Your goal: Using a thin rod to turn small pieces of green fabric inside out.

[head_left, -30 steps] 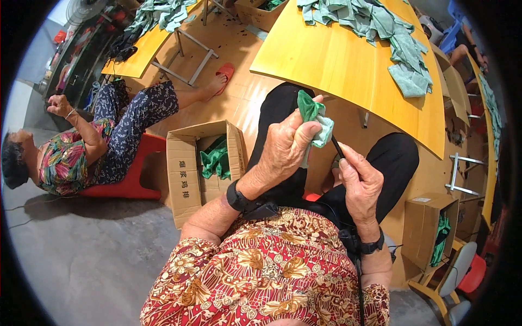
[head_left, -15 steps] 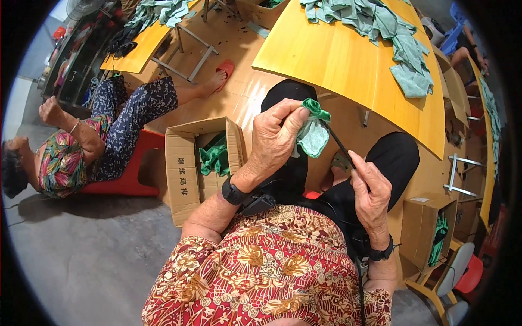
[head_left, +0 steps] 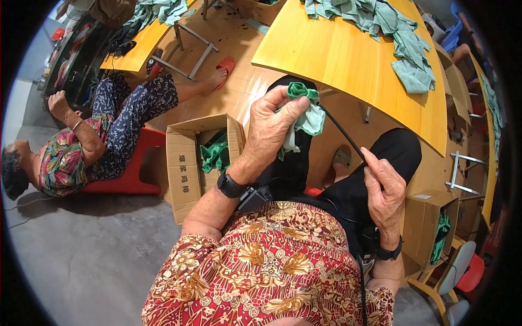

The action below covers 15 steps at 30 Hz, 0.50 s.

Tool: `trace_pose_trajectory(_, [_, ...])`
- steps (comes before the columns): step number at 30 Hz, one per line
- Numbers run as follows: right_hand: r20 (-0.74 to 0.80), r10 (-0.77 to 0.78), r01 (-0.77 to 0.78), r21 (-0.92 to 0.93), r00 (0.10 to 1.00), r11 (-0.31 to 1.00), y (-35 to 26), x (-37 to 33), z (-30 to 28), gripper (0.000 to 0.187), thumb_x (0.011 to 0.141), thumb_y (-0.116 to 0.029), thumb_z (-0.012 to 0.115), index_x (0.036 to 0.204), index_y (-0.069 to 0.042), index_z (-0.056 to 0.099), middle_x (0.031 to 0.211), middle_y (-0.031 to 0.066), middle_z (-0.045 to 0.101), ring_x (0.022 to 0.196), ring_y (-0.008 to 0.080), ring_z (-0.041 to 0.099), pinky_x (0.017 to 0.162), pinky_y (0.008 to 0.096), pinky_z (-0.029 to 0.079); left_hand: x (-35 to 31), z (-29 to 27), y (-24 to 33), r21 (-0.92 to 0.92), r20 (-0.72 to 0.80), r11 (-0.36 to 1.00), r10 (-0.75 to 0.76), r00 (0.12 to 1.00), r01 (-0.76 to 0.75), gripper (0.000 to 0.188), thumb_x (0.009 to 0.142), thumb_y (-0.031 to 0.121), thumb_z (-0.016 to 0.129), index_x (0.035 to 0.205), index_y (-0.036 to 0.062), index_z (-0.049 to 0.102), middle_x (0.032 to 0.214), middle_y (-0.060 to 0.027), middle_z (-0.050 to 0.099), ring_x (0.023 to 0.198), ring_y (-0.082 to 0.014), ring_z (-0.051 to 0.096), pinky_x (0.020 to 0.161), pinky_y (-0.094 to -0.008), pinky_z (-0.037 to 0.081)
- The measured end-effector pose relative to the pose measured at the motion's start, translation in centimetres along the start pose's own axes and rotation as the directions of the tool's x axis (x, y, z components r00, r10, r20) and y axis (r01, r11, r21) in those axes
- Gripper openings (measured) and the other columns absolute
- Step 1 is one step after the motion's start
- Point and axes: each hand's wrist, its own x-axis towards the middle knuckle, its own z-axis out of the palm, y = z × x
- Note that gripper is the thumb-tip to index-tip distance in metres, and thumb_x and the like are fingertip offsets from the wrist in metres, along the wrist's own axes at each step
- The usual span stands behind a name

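Protruding from left grip (head_left: 266,129), green cloth (head_left: 311,120)

A yellow table (head_left: 348,62) stands on glossy tan flooring (head_left: 243,89).

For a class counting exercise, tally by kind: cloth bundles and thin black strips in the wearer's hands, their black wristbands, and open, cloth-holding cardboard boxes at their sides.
Cloth bundle: 1
Black strip: 1
Wristbands: 2
Cardboard boxes: 2
Total: 6

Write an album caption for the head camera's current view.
Left hand pinches a bunched green cloth while the right hand holds a thin black strip reaching it.
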Motion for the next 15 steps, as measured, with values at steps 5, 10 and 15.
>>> trace_pose_trajectory(5, [0.057,-0.024,0.026,-0.036,0.998,0.999,-0.2,0.1,-0.1,0.038,0.084,0.011,0.061,0.119,-0.003,0.066,0.071,0.0092,0.051,0.061,0.0180,0.050,0.056,0.0278,0.041,-0.4,0.8,0.2,0.096,0.028,0.993,0.071,0.997,-0.074,0.020,0.095,0.015,0.064,0.108,0.0007,0.065,0.094,-0.0028,0.070,0.082,-0.0068,0.065,0.070,-0.0224,0.054])
trace_pose_trajectory(10, [0.079,-0.028,0.031,-0.042,0.997,0.999,-0.1,0.5,0.1,0.038,0.084,0.010,0.062,0.119,-0.004,0.066,0.071,0.0099,0.053,0.061,0.0201,0.052,0.057,0.0286,0.042,-0.2,0.7,-0.2,0.101,0.107,0.994,0.037,0.994,-0.048,0.028,0.101,0.023,0.055,0.111,-0.0011,0.065,0.094,-0.0042,0.070,0.084,-0.0076,0.064,0.074,-0.0231,0.053])
trace_pose_trajectory(15, [0.029,-0.011,0.011,0.004,1.000,1.000,0.2,0.2,1.1,0.037,0.086,0.009,0.061,0.120,-0.003,0.066,0.071,0.0102,0.053,0.061,0.0196,0.053,0.058,0.0285,0.043,-0.2,0.7,-0.2,0.241,0.112,0.966,0.073,0.991,-0.098,0.033,0.104,0.027,0.050,0.113,-0.0016,0.064,0.093,-0.0024,0.069,0.084,-0.0070,0.063,0.075,-0.0228,0.051])
